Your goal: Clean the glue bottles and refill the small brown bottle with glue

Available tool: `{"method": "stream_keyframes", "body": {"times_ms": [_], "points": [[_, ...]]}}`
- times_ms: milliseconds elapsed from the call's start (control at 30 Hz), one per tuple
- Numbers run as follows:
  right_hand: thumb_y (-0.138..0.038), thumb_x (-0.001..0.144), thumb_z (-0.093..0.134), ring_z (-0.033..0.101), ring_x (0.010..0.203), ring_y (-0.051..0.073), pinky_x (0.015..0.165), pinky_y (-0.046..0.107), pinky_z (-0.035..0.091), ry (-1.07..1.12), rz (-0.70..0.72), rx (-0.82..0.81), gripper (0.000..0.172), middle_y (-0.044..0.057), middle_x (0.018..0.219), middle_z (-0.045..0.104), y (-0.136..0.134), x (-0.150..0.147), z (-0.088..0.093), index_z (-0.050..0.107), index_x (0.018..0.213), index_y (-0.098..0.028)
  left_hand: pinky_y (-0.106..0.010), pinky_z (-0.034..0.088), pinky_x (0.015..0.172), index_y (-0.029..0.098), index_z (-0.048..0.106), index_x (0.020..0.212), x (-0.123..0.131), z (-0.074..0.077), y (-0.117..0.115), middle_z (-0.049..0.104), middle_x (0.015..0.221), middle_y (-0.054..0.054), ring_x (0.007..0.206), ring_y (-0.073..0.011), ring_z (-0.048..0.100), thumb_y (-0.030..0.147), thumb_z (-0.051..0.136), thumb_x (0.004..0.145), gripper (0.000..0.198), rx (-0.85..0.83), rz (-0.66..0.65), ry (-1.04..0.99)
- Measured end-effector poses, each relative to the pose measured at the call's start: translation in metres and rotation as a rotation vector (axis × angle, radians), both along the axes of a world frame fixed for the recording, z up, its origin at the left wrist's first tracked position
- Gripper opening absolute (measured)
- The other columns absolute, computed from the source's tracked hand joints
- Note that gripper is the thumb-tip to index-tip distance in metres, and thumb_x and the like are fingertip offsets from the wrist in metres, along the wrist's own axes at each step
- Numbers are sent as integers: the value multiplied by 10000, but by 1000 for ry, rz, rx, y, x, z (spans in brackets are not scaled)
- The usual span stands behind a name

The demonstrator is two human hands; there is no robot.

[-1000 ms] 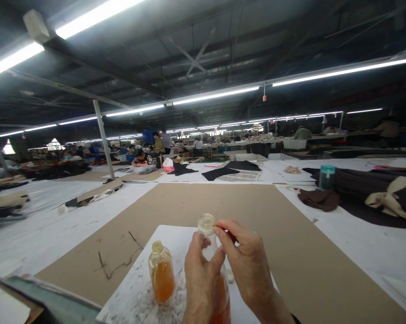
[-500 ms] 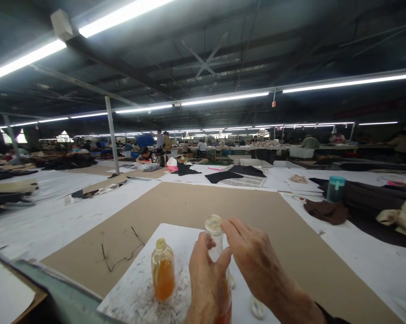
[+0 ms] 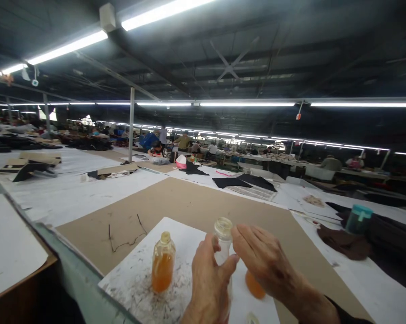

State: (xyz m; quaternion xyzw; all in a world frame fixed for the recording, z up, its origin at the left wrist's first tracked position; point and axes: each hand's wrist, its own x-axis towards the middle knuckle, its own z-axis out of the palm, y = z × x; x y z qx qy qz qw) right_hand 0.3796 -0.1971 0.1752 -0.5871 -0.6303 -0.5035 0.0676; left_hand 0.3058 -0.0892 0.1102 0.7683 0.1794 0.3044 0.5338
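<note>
My left hand comes up from the bottom of the view, its fingers and thumb curved around the tall bottle just below its open mouth. The grip is closed to the bottle's width and the bottle stands close to upright. My right hand reaches in from the lower right, back of the hand up, wrist bent, fingers bunched together at the bottle's rim. I cannot tell whether anything is pinched between them.

I count two bottles: the one I hold, and a small bottle of orange liquid standing to its left on the one white sheet. One orange thing is partly hidden by my right hand. One wire, thin and dark, lies on the one brown sheet covering the table. One jar with a teal lid stands off to the right, by one brown cloth.
</note>
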Motion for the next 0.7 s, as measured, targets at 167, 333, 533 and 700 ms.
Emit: {"method": "stream_keyframes", "body": {"times_ms": [167, 333, 533, 700], "points": [[-84, 880, 430, 586, 718, 188, 634, 310, 444, 133, 22, 147, 160, 77, 774, 631, 6, 1, -23, 579, 921, -125, -310, 398, 747, 204, 552, 852, -2, 2, -1, 602, 856, -36, 871, -242, 557, 340, 609, 679, 228, -12, 17, 3], [-94, 889, 421, 615, 655, 173, 601, 282, 439, 284, -42, 376, 143, 58, 721, 639, 19, -11, -33, 554, 876, -146, -303, 425, 746, 206, 576, 853, -1, 4, -1, 611, 836, -38, 850, -239, 562, 414, 614, 690, 268, -70, -12, -67], [-136, 877, 428, 572, 519, 122, 523, 235, 410, 471, -101, 555, 160, 1, 642, 614, 29, -22, -36, 545, 782, -191, -311, 455, 757, 199, 578, 856, 0, 1, 1, 626, 851, -52, 863, -252, 576, 427, 615, 680, 291, -86, -58, -105], [-166, 863, 458, 558, 501, 104, 514, 208, 412, 680, -82, 607, 148, -20, 617, 591, 28, -25, -38, 557, 756, -190, -326, 453, 765, 202, 561, 848, -2, 1, 0, 614, 845, -54, 881, -264, 567, 453, 607, 678, 306, -104, -72, -97]]}}
